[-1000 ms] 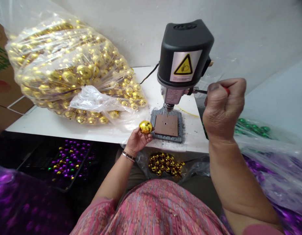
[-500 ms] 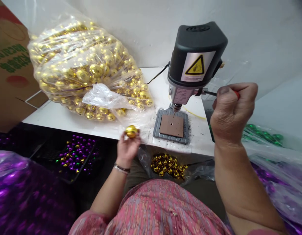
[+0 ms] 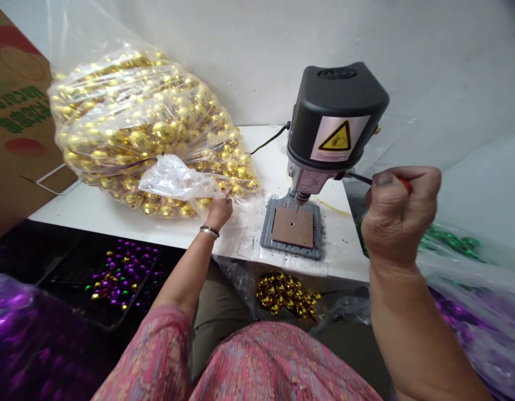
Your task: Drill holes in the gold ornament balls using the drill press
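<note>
My left hand reaches out to the mouth of a big clear bag of gold balls on the white table. Its fingers are tucked under the loose plastic flap, so I cannot see whether they hold anything. My right hand is a fist, closed round the red-tipped lever of a small black drill press. The drill bit hangs above the brown pad on the grey base, which has nothing on it.
A small open bag of gold balls hangs below the table edge at my lap. A black tray of purple, gold and green balls lies low left. A cardboard box stands far left. Green balls and purple bags sit right.
My left hand held a gold ball beside the drill base, drew it left, and now reaches into the bag's mouth with the ball out of sight. My right hand has stayed on the lever.
</note>
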`<state>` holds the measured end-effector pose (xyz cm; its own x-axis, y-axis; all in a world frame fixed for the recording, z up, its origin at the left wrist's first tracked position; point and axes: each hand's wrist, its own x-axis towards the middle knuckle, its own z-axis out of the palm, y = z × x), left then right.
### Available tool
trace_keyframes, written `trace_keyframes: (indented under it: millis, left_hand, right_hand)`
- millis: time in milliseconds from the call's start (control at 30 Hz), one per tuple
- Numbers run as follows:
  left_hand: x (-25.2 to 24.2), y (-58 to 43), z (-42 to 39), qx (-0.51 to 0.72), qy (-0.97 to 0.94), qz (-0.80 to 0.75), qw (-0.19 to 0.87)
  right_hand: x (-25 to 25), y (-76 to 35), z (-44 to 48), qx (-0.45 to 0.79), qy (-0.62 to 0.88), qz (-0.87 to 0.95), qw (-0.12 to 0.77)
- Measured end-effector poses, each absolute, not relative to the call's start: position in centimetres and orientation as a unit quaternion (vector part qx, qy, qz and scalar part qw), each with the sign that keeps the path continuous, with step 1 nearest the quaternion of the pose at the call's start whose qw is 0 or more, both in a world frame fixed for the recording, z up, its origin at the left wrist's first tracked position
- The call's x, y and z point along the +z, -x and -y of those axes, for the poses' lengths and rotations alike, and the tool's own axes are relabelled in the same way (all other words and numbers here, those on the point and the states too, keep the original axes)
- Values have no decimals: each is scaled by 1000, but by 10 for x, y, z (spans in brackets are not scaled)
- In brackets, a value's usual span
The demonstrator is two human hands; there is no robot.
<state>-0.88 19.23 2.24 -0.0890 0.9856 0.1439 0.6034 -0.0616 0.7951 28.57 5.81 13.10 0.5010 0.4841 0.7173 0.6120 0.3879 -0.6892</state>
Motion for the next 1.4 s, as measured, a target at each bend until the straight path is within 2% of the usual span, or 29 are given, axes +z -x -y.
trace_keyframes:
  millis: [200,333,400,533,600,667,767,933,1133,1400]
  left_hand:
    - [14,-20,-232,250,-686,-659,179]
    - [17,-16,-213,267,-676,-656,204]
    - [22,-6,-192,315,-652,-631,277]
    - [31,12,-142,441,-502,-496,555]
    - [31,10,-120,459,-424,-417,660]
    - [28,0,-106,449,-365,-364,730]
    - [21,-20,-97,429,-306,-340,779]
    - [15,-52,-101,396,-338,-384,762]
    - [16,-88,-116,420,-500,-449,610]
    - [6,-104,-133,359,-611,-519,477]
  right_hand:
    - [133,-284,-56,-58,557,499,661]
    - [133,-284,-56,-58,554,498,664]
    - [132,-284,-56,-55,552,500,665]
    - [132,-282,-57,-53,537,504,675]
    - [132,-281,-57,-57,536,499,679]
    - [133,-279,-58,-54,537,496,680]
    - [133,-279,-57,-47,532,503,679]
    - [139,-279,-57,-66,537,526,656]
    - [175,-281,-69,-18,571,505,646]
    - [224,-286,-92,43,682,469,560]
